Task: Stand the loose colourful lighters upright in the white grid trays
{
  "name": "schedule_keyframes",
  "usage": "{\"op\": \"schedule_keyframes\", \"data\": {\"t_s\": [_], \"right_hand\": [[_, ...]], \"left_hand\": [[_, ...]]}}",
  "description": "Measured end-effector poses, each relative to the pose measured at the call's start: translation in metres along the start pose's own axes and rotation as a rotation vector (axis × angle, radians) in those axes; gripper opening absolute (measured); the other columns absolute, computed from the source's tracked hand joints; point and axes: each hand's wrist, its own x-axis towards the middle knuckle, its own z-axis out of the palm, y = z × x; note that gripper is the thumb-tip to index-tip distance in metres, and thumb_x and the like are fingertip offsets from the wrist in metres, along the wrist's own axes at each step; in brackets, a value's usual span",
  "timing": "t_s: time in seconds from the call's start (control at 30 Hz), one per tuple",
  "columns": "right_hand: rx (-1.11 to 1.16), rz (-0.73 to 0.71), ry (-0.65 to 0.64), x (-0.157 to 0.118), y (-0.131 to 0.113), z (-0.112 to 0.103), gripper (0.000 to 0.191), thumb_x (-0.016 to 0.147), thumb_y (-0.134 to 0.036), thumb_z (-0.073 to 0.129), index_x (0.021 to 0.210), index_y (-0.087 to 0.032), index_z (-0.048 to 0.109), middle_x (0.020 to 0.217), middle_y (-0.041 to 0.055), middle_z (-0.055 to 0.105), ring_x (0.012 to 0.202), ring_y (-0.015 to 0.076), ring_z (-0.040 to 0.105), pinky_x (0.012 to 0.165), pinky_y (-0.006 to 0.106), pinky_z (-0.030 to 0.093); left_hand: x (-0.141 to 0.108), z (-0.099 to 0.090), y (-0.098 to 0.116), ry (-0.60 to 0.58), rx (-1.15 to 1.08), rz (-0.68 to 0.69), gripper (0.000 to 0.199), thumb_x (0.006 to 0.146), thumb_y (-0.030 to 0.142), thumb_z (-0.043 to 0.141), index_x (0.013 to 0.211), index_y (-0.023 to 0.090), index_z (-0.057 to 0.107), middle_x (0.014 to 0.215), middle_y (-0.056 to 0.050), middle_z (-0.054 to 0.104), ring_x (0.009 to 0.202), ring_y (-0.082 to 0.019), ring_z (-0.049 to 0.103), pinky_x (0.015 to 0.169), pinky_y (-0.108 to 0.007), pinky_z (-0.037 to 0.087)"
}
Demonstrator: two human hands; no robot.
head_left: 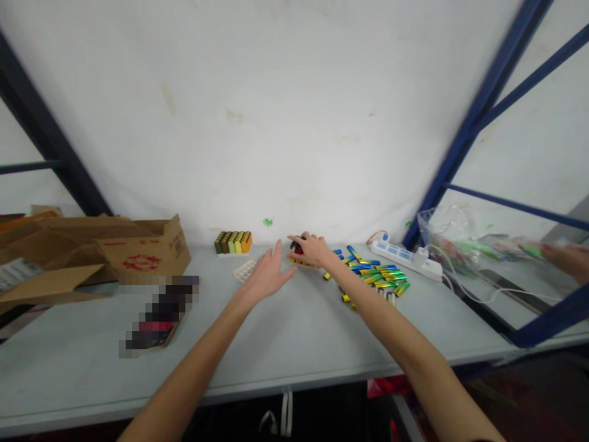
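Note:
My left hand (268, 274) hovers above the grey table with its fingers spread and nothing in it. Beside it lies a white tray with round hollows (245, 271), partly hidden by the hand. My right hand (314, 250) is curled over a small black-and-red object (297, 247), its thumb and forefinger on either side of it. Yellow pieces (301, 262) show beneath that hand; the palm hides most of them. To the right, several loose shiny tubes (378, 270) in blue, green and gold lie in a heap, partly behind my right forearm.
An upright block of coloured tubes (233, 243) stands near the wall. An open cardboard box (147, 252) is at left, with a blurred-out dark item (161, 313) before it. A white power strip (407, 259) lies at right. Beyond the blue frame (453, 147) another person's hand (565, 258) shows.

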Motion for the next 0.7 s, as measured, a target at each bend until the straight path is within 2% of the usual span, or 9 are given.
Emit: {"op": "schedule_keyframes", "data": {"t_s": [0.1, 0.23, 0.37, 0.47, 0.6, 0.7], "right_hand": [[-0.044, 0.045, 0.018, 0.0, -0.004, 0.007, 0.064, 0.1, -0.069, 0.035, 0.148, -0.028, 0.048, 0.132, 0.0175, 0.058, 0.12, 0.035, 0.059, 0.101, 0.051, 0.044], [-0.06, 0.101, 0.043, -0.011, -0.009, 0.006, 0.059, 0.1, -0.067, 0.04, 0.138, -0.024, 0.053, 0.128, 0.0175, 0.059, 0.118, 0.0335, 0.059, 0.099, 0.048, 0.045], [-0.033, 0.171, 0.055, -0.02, -0.016, 0.003, 0.056, 0.099, -0.066, 0.045, 0.135, -0.023, 0.055, 0.127, 0.0179, 0.06, 0.117, 0.0347, 0.06, 0.097, 0.049, 0.046], [0.022, 0.233, 0.031, -0.026, -0.015, 0.0, 0.058, 0.098, -0.067, 0.046, 0.136, -0.024, 0.056, 0.125, 0.0178, 0.063, 0.115, 0.0343, 0.062, 0.095, 0.047, 0.048], [0.108, 0.273, 0.001, -0.034, -0.005, -0.009, 0.06, 0.097, -0.068, 0.044, 0.132, -0.023, 0.061, 0.119, 0.0169, 0.068, 0.109, 0.0312, 0.068, 0.09, 0.04, 0.051], [0.163, 0.313, -0.01, -0.039, 0.011, -0.014, 0.064, 0.095, -0.071, 0.045, 0.128, -0.021, 0.065, 0.119, 0.0172, 0.072, 0.109, 0.0308, 0.069, 0.09, 0.037, 0.051]], "left_hand": [[-0.001, -0.001, -0.008, 0.023, -0.028, -0.018, 0.088, 0.092, 0.056, 0.05, 0.159, 0.008, 0.02, 0.155, -0.027, 0.045, 0.147, -0.038, 0.041, 0.115, -0.049, 0.038], [-0.003, 0.001, -0.013, 0.017, -0.016, -0.029, 0.084, 0.09, 0.055, 0.053, 0.156, 0.008, 0.028, 0.148, -0.026, 0.052, 0.141, -0.039, 0.048, 0.114, -0.05, 0.037], [-0.002, 0.019, -0.004, -0.081, -0.086, -0.042, 0.091, 0.083, 0.064, 0.062, 0.152, 0.011, 0.035, 0.147, -0.028, 0.052, 0.138, -0.043, 0.05, 0.11, -0.051, 0.041], [0.0, 0.036, 0.005, -0.057, -0.123, -0.052, 0.105, 0.073, 0.071, 0.071, 0.152, 0.014, 0.032, 0.145, -0.027, 0.053, 0.135, -0.043, 0.052, 0.108, -0.051, 0.042], [0.004, 0.053, 0.017, 0.039, -0.03, -0.004, 0.114, 0.069, 0.072, 0.074, 0.154, 0.012, 0.027, 0.145, -0.028, 0.05, 0.138, -0.046, 0.047, 0.115, -0.057, 0.032], [0.004, 0.062, 0.029, 0.039, -0.065, 0.071, 0.122, 0.066, 0.075, 0.076, 0.156, 0.013, 0.022, 0.148, -0.027, 0.047, 0.142, -0.046, 0.042, 0.118, -0.06, 0.026]]}}
